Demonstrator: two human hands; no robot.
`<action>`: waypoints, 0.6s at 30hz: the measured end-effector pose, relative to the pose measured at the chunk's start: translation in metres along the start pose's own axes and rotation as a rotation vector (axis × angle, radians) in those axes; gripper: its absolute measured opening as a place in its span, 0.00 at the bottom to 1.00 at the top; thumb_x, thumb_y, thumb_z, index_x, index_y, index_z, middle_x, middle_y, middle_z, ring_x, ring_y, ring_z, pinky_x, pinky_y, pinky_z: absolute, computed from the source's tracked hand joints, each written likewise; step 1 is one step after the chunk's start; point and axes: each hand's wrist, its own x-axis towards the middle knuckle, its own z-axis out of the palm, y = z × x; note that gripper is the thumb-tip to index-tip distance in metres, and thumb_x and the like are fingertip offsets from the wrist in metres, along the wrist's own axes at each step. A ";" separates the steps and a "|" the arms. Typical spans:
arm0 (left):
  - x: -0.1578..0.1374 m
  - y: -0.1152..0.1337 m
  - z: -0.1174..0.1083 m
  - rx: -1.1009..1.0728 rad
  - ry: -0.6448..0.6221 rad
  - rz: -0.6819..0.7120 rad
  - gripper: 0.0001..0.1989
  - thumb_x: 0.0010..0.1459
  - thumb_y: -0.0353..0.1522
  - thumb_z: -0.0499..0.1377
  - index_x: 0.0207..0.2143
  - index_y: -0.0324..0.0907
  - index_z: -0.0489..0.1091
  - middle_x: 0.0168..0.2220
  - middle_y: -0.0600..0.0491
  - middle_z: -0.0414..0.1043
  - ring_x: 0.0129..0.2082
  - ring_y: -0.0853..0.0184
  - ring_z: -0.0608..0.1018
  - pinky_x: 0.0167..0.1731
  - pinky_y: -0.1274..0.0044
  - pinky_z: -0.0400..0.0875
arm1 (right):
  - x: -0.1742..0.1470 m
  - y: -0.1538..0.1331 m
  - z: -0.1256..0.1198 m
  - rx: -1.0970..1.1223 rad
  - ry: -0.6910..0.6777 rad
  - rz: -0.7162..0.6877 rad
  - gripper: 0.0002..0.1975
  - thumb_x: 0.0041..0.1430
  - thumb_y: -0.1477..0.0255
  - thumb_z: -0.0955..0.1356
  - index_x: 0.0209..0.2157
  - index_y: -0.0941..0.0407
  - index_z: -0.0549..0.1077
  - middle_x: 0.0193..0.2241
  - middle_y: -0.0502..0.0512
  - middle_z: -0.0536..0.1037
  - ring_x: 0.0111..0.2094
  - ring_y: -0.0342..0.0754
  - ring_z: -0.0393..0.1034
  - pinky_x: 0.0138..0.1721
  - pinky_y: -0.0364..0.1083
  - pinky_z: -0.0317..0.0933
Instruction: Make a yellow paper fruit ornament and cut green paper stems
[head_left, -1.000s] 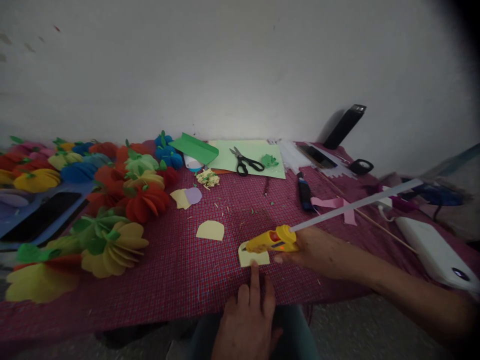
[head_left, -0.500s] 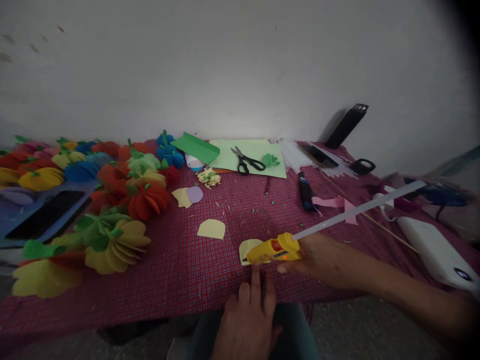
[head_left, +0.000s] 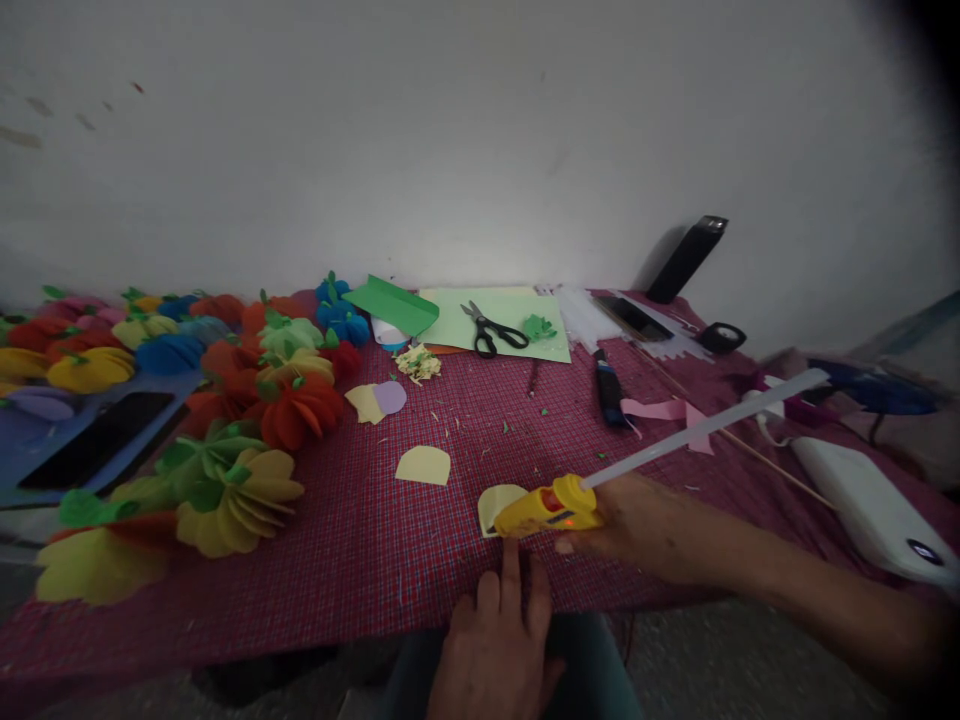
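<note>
My right hand (head_left: 637,525) grips a yellow hot glue gun (head_left: 551,507), with a long translucent glue stick (head_left: 705,430) jutting from its back. The gun's nozzle points left, low over a pale yellow round-topped paper piece (head_left: 493,503) near the table's front edge; whether it touches the paper is hard to tell. Below the gun lies my left hand (head_left: 495,640), fingers stretched forward, the index fingertip at the paper's lower edge and partly behind the gun. To the left, a second pale yellow piece (head_left: 424,466) rests flat on the checked cloth (head_left: 360,560).
Many colourful paper pumpkins (head_left: 296,410) crowd the left side, near a dark phone (head_left: 97,440). Black scissors (head_left: 495,332) lie on pale green sheets (head_left: 450,305). Rightward are a utility knife (head_left: 609,390), pink ribbon (head_left: 660,408), a thin stick (head_left: 780,467) and a white power bank (head_left: 862,505).
The camera view has shifted slightly. The glue stick's far end sits a little further left, while both hands and the paper pieces keep nearly the same places.
</note>
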 end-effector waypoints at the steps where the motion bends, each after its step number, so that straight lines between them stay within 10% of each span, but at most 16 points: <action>1: 0.000 0.000 0.000 -0.003 -0.002 -0.002 0.36 0.47 0.48 0.61 0.56 0.44 0.61 0.58 0.42 0.59 0.36 0.60 0.73 0.27 0.72 0.73 | 0.001 -0.001 0.000 0.008 0.003 -0.008 0.13 0.52 0.63 0.67 0.38 0.55 0.72 0.33 0.54 0.77 0.32 0.50 0.70 0.32 0.44 0.60; 10: -0.001 0.001 -0.002 -0.011 -0.024 -0.003 0.35 0.47 0.46 0.62 0.56 0.43 0.61 0.58 0.39 0.58 0.36 0.58 0.73 0.27 0.69 0.74 | -0.012 0.000 -0.029 0.244 -0.118 -0.050 0.17 0.54 0.61 0.66 0.44 0.53 0.72 0.39 0.51 0.78 0.39 0.50 0.71 0.40 0.44 0.63; 18: -0.001 0.004 -0.001 0.005 0.021 0.001 0.32 0.48 0.41 0.63 0.55 0.41 0.62 0.59 0.39 0.55 0.36 0.55 0.74 0.26 0.67 0.74 | -0.029 -0.002 -0.042 0.300 0.157 0.041 0.16 0.52 0.57 0.66 0.37 0.54 0.73 0.31 0.52 0.78 0.32 0.49 0.71 0.33 0.43 0.65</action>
